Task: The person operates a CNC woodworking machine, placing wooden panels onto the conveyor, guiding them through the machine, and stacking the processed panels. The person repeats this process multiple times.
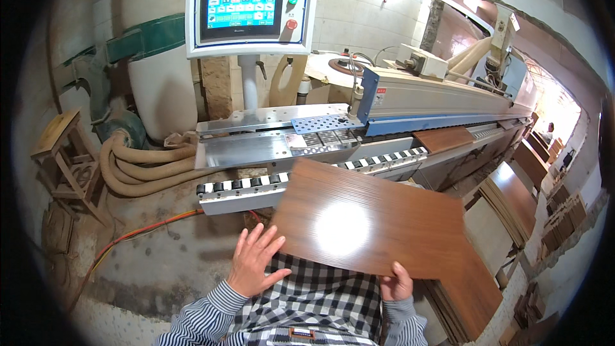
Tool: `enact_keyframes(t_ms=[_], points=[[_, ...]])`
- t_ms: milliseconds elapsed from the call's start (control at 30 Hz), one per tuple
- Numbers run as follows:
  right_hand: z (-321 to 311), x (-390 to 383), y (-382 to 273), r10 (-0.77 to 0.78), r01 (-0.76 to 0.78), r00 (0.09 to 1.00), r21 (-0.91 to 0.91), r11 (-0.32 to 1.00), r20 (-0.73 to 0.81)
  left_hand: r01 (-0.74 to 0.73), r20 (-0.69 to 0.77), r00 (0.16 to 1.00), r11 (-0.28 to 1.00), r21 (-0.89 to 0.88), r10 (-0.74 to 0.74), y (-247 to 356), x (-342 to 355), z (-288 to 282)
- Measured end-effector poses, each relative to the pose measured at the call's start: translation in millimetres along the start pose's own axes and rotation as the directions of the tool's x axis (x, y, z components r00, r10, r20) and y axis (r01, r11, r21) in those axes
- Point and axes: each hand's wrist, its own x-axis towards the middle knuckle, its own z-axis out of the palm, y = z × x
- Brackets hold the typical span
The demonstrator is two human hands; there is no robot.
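A glossy brown wood-grain panel (359,211) lies tilted in front of me, its far left corner over a roller rail (243,186). My right hand (395,282) grips its near edge toward the right. My left hand (259,256) is at the near left corner with fingers spread, fingertips at or just short of the edge; I cannot tell whether they touch it. Beyond the panel is the long machine's metal infeed bed (243,150) with a perforated blue plate (320,122). More brown panels (474,301) are stacked beneath and right of the held one.
A screen console (250,9) stands behind the bed. Coiled hoses (134,173) and a wooden stool (61,141) are at left; an orange cable (147,229) crosses the floor. Another panel (442,139) is on the machine. Board stacks (512,198) line the right. A person (549,133) is in the distant opening.
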Motion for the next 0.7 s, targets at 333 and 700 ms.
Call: enact_keyframes(t_ms=[333, 700], points=[[90.5, 90.3, 111.3, 0.471, -0.488, 0.825, -0.028, 0.872, 0.313, 0.330, -0.276, 0.930, 0.886, 0.326, -0.244, -67.5, -23.7, -27.3], [53.2, 63.8, 65.4, 0.402, -0.290, 0.876, -0.375, 0.880, 0.268, 0.482, -0.321, 0.860, 0.836, 0.261, -0.396, -142.1, 20.1, -30.7]])
